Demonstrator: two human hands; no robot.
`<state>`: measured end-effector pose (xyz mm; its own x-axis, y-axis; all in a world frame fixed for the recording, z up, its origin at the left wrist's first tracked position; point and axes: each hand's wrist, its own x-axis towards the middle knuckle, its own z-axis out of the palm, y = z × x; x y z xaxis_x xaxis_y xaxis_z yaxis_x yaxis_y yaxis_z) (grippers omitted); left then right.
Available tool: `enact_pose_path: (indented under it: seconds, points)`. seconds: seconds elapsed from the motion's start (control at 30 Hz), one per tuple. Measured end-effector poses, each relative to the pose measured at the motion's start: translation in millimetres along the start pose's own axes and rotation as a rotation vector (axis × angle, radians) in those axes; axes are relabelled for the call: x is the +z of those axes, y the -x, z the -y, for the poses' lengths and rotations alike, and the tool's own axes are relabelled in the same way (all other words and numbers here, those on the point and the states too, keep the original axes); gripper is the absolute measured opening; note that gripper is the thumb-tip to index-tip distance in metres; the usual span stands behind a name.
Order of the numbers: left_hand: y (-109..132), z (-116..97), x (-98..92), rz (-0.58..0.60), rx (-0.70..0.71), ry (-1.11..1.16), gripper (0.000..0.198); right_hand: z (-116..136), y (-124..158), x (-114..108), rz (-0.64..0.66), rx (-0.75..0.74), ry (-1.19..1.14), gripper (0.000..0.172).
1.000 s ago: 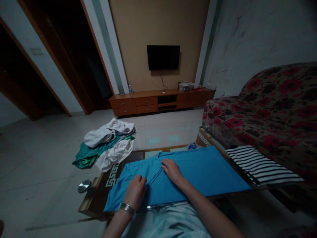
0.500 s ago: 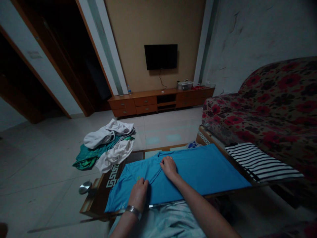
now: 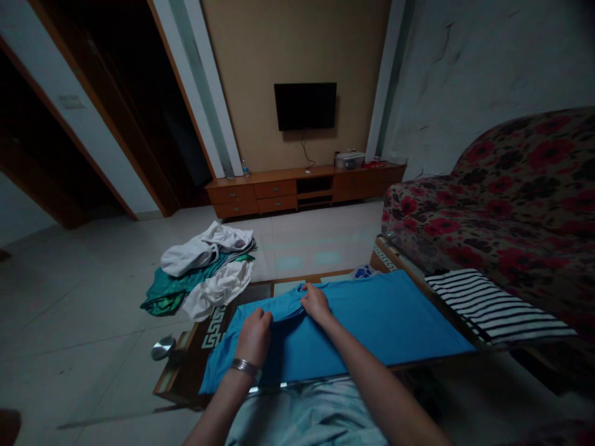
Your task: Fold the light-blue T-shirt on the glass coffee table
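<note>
A blue shirt (image 3: pixel 372 319) lies spread over the low table (image 3: pixel 186 365), its left part lifted in a fold. My left hand (image 3: pixel 255 334), with a silver bracelet at the wrist, is closed on the cloth and holds it up off the surface. My right hand (image 3: pixel 316 303) pinches the shirt near its far edge, by the collar area. Cloth stretches between the two hands, and a shadowed hollow shows below it.
Crumpled white and green clothes (image 3: pixel 199 266) are heaped beyond the table's left end. A folded striped garment (image 3: pixel 497 303) lies at right by the floral sofa (image 3: pixel 483 210). A metal knob-like object (image 3: pixel 162 348) is at the table's left corner. A low cabinet (image 3: pixel 274 195) stands behind.
My left hand has moved up and slightly left, raising the blue cloth off the table. My right hand stays at nearly the same spot on the shirt.
</note>
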<state>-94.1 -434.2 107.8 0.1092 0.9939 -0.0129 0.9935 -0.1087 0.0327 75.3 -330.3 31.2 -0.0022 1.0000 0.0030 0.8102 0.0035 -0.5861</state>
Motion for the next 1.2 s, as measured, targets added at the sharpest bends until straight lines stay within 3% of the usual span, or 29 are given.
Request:
enact_pose_path:
  seconds: [0.27,0.37,0.47,0.53,0.63,0.7,0.73,0.83,0.93,1.0,1.1,1.2]
  points:
    - [-58,26,-57.0,-0.143,-0.018,-0.05,0.031,19,-44,-16,0.026,-0.007,-0.068,0.024]
    - [-59,25,-69.0,-0.142,-0.005,-0.061,0.029,22,-50,-19,0.053,-0.045,-0.061,0.024]
    - [-44,17,-67.5,-0.115,0.035,-0.036,0.027,16,-43,-22,0.092,-0.087,-0.03,0.027]
    - [-28,12,-58.3,-0.037,0.109,0.024,0.029,6,-33,-23,0.125,-0.116,0.01,0.028]
    - [-5,12,-38.1,0.227,0.277,0.145,0.03,-8,-17,-28,0.155,-0.143,0.093,0.025]
    - [3,16,-24.3,0.361,0.312,0.169,0.036,-11,-7,-31,0.137,-0.149,0.144,0.022]
    - [2,18,-17.6,0.374,0.292,0.151,0.04,-9,-4,-32,0.118,-0.155,0.164,0.022]
    - [-13,21,4.5,0.222,0.174,0.034,0.044,7,4,-25,0.066,-0.212,0.188,0.028]
    - [-37,20,35.2,0.038,0.054,-0.062,0.049,23,9,-1,0.034,-0.394,0.177,0.034]
    - [-47,22,58.9,-0.003,-0.044,-0.102,0.054,24,10,20,0.028,-0.469,0.179,0.041]
    - [-50,31,88.1,-0.02,-0.165,-0.14,0.062,13,7,45,0.03,-0.441,0.179,0.051]
    - [-47,41,99.9,-0.05,-0.212,-0.161,0.064,-1,0,55,-0.001,-0.428,0.157,0.052]
